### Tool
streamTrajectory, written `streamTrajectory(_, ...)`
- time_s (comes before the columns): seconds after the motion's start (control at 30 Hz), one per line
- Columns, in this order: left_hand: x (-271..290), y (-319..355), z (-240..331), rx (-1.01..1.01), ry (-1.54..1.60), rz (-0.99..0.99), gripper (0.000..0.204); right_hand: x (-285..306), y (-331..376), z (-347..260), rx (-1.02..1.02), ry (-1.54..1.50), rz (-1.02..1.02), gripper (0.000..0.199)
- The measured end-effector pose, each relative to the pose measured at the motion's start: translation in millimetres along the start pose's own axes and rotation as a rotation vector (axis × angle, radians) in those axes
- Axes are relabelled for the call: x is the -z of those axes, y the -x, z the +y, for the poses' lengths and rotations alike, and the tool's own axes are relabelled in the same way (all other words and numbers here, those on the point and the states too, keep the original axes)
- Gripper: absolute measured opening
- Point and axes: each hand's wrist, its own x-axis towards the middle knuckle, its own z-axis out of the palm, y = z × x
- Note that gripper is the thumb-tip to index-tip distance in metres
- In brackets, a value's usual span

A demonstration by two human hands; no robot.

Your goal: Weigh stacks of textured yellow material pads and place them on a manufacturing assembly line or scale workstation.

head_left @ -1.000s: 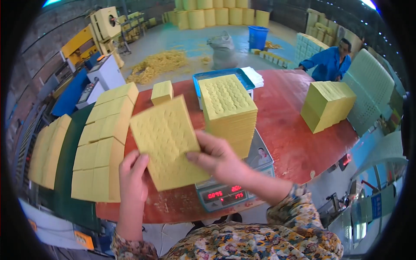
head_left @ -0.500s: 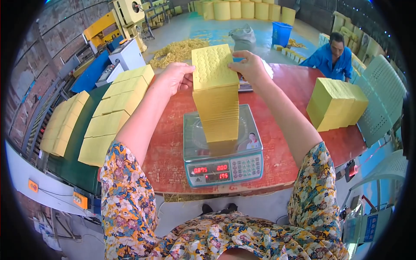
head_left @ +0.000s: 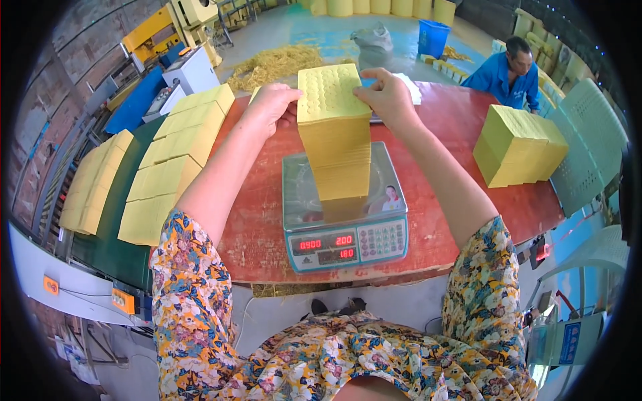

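A tall stack of yellow paper (head_left: 334,157) stands upright on the pan of a digital scale (head_left: 388,230); rows of curved cut marks pattern its top sheet. My left hand (head_left: 275,105) is at the top left edge, thumb and bent fingers closed against the paper. On the opposite side, my right hand (head_left: 388,97) has its thumb and forefinger at the top right edge. The lower fingers of both hands are partly hidden. Red digits glow on the scale's front display, beside its keypad.
The scale sits on a worn red table (head_left: 257,224). Yellow paper stacks (head_left: 177,147) line a green surface at left; another paper block (head_left: 521,147) stands at right, near a perforated green chair (head_left: 592,144). Across the table is a person in blue (head_left: 505,80). Loose yellow scraps (head_left: 277,67) lie on the floor.
The scale's lit readings have changed. Both hands remain at the stack's top edges, with the right fingers slightly shifted. The whole view has tilted a little, and the person in blue has moved slightly.
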Motion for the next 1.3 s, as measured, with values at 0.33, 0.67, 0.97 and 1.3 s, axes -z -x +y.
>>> streamTrajectory(0.33, -14, -10, -12, -0.091, -0.124, 0.087, 0.022, -1, -3, 3, 0.115, 0.171, 0.099, 0.039)
streamTrajectory(0.67, -37, 83, -37, -0.574, 0.206, 0.462, 0.026, 21, 88, -14, 0.011, -0.478, 0.217, 0.022)
streamTrajectory(0.97, -18, 220, -70, -0.737, 0.286, 0.635, 0.028, 35, 216, -8, -0.170, -0.634, 0.226, 0.023)
streamTrajectory(1.3, -33, 220, -75, -0.704, 0.293, 0.654, 0.026, 37, 222, 8, -0.183, -0.703, 0.197, 0.024)
